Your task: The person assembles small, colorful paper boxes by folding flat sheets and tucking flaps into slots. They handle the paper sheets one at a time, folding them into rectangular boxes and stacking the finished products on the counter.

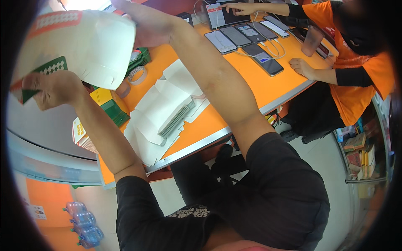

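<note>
A large white cardboard sheet [104,50] with a red-and-white patterned band is held up at the upper left, its surface bowed. My right hand [150,27] grips its far right edge; some fingertips are hidden behind it. Closer to me, my left hand [60,88] is closed around a green-and-white checkered cardboard piece [48,75]. Whether this piece is joined to the white sheet, I cannot tell. Beneath my forearms, flat white carton blanks [167,104] lie in an overlapping pile on the orange table [197,136].
A tape roll [137,75] and green-and-yellow folded cartons [111,106] lie left of the pile. Several phones [236,35] with white cables spread across the far right. There a co-worker in an orange shirt [347,96] touches a tablet [217,16]. Water bottles [86,224] stand at lower left.
</note>
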